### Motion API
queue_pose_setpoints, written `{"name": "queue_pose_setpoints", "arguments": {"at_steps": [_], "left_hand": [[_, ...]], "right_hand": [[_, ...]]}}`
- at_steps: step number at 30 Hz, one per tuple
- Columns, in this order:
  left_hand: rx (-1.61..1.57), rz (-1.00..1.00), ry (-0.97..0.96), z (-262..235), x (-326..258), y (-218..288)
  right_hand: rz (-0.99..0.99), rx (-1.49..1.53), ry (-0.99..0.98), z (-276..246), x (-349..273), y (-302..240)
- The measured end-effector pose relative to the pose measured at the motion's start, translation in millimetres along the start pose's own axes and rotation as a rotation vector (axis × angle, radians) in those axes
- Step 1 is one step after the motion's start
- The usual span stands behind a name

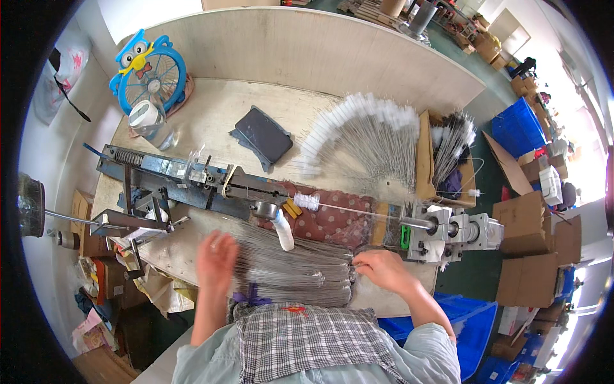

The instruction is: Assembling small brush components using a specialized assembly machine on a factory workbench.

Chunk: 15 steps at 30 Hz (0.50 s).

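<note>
From where I stand, the bundle of thin wires (297, 272) lies in the lower middle of the frame, its long axis running roughly left to right, just above the checked cloth (313, 336). The right hand (382, 269) is at the bundle's right end, thumb and finger drawn close at the wire tips; I can't tell whether they have closed on a wire. From that hand, the wires stretch away to the left, so I'd judge a pull along their length would go rightward. The right hand is plainly the nearer one to those tips. The left hand (216, 261) hovers by the bundle's other end, blurred, and I can't tell whether its fingers are apart or together. Above the bundle, a white brush (306, 201) sits on a rod running nearly parallel to the wires.
</note>
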<state>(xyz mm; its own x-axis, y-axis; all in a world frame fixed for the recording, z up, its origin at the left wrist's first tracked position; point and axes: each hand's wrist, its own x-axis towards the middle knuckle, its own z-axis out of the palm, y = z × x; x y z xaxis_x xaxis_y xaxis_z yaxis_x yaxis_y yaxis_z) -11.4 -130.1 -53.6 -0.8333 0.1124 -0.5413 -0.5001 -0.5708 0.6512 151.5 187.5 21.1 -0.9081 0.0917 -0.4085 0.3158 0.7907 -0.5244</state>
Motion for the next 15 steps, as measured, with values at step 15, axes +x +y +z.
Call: {"name": "queue_pose_setpoints", "arguments": {"at_steps": [15], "left_hand": [[-0.227, -0.555, -0.568, 130.5, -58.7, 49.5]], "right_hand": [[-0.034, -0.180, 0.243, -9.7, -17.1, -5.8]]}}
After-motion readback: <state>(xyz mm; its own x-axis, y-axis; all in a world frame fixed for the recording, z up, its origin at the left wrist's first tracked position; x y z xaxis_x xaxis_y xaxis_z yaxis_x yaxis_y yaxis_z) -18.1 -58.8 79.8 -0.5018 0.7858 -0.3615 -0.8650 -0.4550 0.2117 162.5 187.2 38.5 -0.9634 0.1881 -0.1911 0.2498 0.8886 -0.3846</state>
